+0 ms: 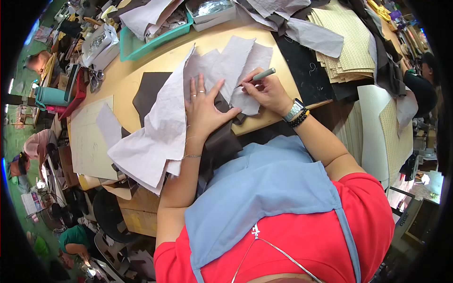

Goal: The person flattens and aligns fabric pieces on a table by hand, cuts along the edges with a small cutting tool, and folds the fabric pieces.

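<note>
My left hand [205, 103] lies flat with its fingers spread, pressing on pale lilac-grey fabric [158, 127] on the table. Between the fingers of my right hand [272, 95] is a grey-green pen [264, 74], its tip down at the edge of a pale cloth piece just right of my left hand. Beneath the pale layers, dark brown fabric [150, 92] shows at the left and hangs over the table's front edge. One large pale piece drapes across my left forearm. My hands partly hide the cloth under them.
A teal tray [133, 47] and a white box [212, 22] stand at the back. Stacked cream textured sheets [337, 52] lie at the right on black material. Scissors [96, 80], a teal bottle [52, 96] and a paper pattern sheet [89, 146] are at the left.
</note>
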Tool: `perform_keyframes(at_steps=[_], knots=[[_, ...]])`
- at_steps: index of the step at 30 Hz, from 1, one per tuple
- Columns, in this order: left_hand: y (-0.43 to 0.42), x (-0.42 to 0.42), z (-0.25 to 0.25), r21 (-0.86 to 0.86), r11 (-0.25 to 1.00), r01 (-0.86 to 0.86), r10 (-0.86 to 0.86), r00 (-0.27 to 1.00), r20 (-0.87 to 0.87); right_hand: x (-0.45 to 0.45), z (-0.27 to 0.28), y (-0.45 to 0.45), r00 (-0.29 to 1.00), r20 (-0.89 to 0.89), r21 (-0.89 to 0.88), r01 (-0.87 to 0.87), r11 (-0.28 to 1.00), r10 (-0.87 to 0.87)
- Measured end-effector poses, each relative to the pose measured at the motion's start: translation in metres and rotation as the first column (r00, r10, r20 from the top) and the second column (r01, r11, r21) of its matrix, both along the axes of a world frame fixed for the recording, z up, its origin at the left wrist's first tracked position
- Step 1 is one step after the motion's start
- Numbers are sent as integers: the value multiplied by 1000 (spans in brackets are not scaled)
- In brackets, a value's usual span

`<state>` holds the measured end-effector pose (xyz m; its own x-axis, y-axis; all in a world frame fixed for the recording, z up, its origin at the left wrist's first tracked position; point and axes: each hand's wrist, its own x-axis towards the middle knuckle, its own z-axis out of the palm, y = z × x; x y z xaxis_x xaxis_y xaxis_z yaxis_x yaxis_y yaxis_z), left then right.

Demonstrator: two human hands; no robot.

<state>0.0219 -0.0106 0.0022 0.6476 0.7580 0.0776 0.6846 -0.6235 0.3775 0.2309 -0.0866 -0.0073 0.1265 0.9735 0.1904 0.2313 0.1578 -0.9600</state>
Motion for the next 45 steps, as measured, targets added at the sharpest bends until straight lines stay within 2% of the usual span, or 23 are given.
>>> perform_keyframes(at_steps=[4, 10, 21, 24, 27, 28, 31, 36, 37, 40, 45], knots=[[0, 0, 2, -50, 999, -1, 3, 999, 47, 0, 0, 1, 998, 66, 16, -15, 1000, 14], [0, 0, -1, -40, 999, 4, -1, 998, 62, 3, 1, 6, 976, 202, 133, 53, 990, -79], [1, -2, -4, -16, 1000, 20, -18, 996, 84, 46, -17, 40, 940, 193, 245, 231, 941, -281], [-1, -1, -1, 22, 1000, 8, -9, 1000, 29, 53, -16, 46, 945, 80, 131, 305, 943, -317], [1, -1, -3, 46, 999, 12, -13, 1000, 23, 54, -17, 51, 941, 126, 201, 286, 937, -314], [1, -1, -4, 50, 999, 18, -20, 999, 34, 54, -17, 52, 937, 105, 169, 312, 935, -332], [-1, 0, -1, -39, 999, 1, 1, 999, 52, 58, -15, 55, 920, 59, 77, 383, 921, -387], [-2, 2, 6, -37, 999, -12, 11, 1000, -18, 74, -14, 63, 883, -47, -53, 464, 884, -466], [-2, 2, 8, -25, 1000, -17, 16, 999, -48, 76, -16, 64, 885, -57, -54, 459, 887, -462], [0, 0, -2, -20, 1000, 7, -6, 998, 55, 79, -18, 66, 887, -80, -61, 450, 891, -454], [-2, 1, 4, -61, 998, -6, 6, 1000, 4, 76, -10, 68, 866, -77, -89, 489, 868, -495]])
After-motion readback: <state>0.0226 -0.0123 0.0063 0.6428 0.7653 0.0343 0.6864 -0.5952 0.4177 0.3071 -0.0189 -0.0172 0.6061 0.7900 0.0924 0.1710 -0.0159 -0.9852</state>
